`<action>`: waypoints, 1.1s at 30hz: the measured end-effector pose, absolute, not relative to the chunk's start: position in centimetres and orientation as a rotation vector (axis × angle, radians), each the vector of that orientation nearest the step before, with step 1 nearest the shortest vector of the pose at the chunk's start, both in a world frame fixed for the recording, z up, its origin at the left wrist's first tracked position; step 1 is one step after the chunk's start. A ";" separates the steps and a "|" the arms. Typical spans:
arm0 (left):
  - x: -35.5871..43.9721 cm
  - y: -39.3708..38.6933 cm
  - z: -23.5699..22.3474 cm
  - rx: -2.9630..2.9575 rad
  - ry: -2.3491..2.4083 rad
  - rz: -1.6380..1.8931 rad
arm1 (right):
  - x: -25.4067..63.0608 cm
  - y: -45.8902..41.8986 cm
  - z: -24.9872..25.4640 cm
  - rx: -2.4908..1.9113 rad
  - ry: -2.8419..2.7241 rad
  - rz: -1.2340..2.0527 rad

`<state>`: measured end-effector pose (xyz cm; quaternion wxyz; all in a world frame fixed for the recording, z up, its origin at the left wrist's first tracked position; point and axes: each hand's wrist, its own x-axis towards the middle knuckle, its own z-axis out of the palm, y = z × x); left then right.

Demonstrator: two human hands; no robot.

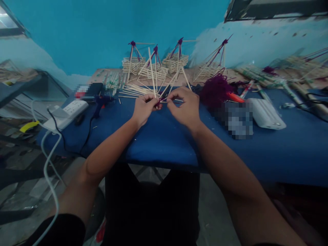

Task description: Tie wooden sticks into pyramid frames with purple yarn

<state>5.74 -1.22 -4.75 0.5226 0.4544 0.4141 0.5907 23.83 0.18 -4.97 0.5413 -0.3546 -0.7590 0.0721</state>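
My left hand (144, 108) and my right hand (185, 107) meet over the blue table (164, 143), both pinched closed. Between them they hold a small bundle of thin wooden sticks (164, 83) that fan upward, bound at the bottom with purple yarn (158, 101). More loose sticks (133, 90) lie flat just behind my left hand. A tangle of purple yarn (216, 89) sits to the right of my right hand.
Several finished stick-and-yarn structures (156, 66) stand along the back by the teal wall. A white power strip (69, 112) and a blue glue gun (101, 102) lie at left, a white box (266, 114) at right, stick bundles (276, 80) beyond.
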 end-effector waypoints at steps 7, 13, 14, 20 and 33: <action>5.9 -1.1 -5.1 1.142 0.993 1.423 | 23.6 0.1 -5.4 -0.914 -1.850 0.213; 5.8 -1.1 -5.2 1.143 0.930 1.412 | 23.4 0.1 -5.4 -0.851 -1.848 0.293; 5.8 -1.1 -5.3 1.153 0.923 1.410 | 23.3 0.1 -5.4 -0.845 -1.851 0.291; 5.8 -1.0 -5.6 1.221 0.922 1.454 | 23.3 0.1 -5.4 -0.870 -1.860 0.269; 6.0 -1.0 -5.7 1.235 0.921 1.448 | 23.6 1.0 -6.5 -0.905 -1.911 0.040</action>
